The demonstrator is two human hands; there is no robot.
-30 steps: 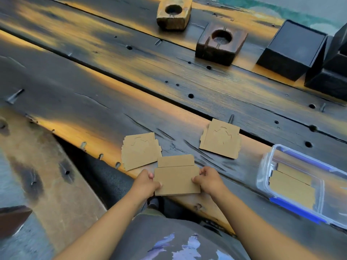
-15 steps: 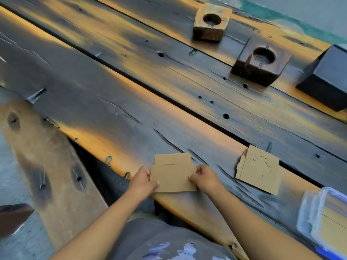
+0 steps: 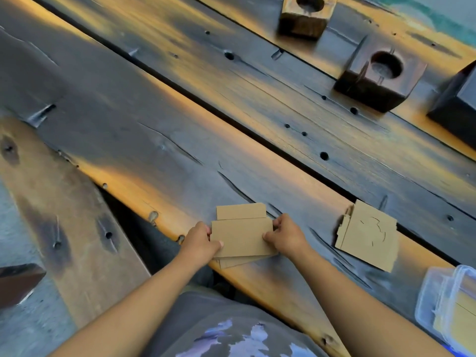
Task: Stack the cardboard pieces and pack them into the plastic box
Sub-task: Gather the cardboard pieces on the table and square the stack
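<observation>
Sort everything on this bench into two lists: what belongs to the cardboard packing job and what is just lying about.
Job:
- held cardboard stack, gripped by left hand and right hand
- loose cardboard pile
- plastic box

Lying about:
- light wooden block
- dark wooden block
- black box

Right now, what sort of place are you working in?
Probably a rough workshop or outdoor workbench, not an office. The wooden plank table is scorched and full of nail holes, square wooden blocks with round holes sit at the far side, and bare ground shows at the lower left beside it.
</observation>
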